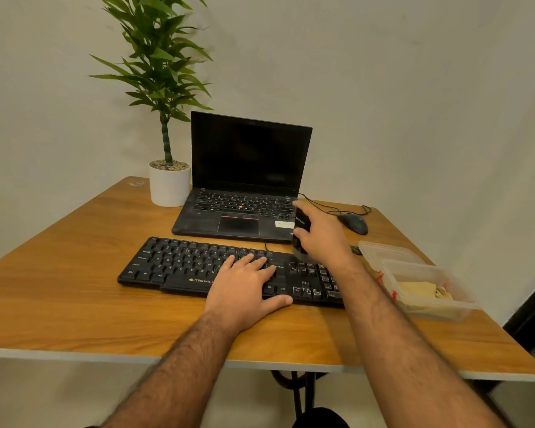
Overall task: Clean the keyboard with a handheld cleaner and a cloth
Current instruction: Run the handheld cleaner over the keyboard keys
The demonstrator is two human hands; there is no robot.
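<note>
The left hand lies flat on the black keyboard, fingers straight and slightly spread over the keys. Just beyond its right end, the right hand grips an upright black handheld cleaner (blurred, probably just above the keys). A yellowish cloth sits in the clear plastic container, right. Farther back stands the open laptop.

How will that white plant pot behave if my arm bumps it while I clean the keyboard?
The white pot would probably tip rather than slide: the plant rises far above its narrow base, so it looks top-heavy. The pebbles on top suggest some steadying weight, but they might spill. It stands right beside the laptop, so a fall that way could hit the screen.
</note>
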